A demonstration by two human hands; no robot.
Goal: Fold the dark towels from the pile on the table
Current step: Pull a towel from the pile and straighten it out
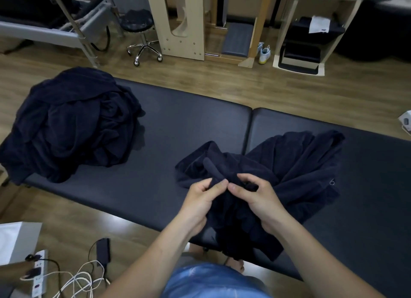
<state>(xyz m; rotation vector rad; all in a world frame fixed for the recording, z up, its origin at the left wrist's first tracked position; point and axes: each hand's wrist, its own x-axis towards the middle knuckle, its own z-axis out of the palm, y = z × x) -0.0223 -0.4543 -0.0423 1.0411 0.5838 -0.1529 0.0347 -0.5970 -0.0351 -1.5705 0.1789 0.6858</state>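
Note:
A big heap of dark navy towels (69, 124) lies on the left end of the black padded table (189, 124). One dark towel (295, 168) is spread crumpled on the table in front of me, with part of it hanging over the near edge. My left hand (200, 199) pinches a bunched edge of this towel between thumb and fingers. Right beside it, my right hand (255, 197) grips the same edge, fingers curled round the fabric. The two hands nearly touch at the fingertips.
A wheeled stool (142, 37), wooden furniture (178, 19) and a shelf unit (311, 35) stand beyond the table on the wood floor. A power strip (39, 273) with cables and a dark adapter (103, 251) lies on the floor at the near left.

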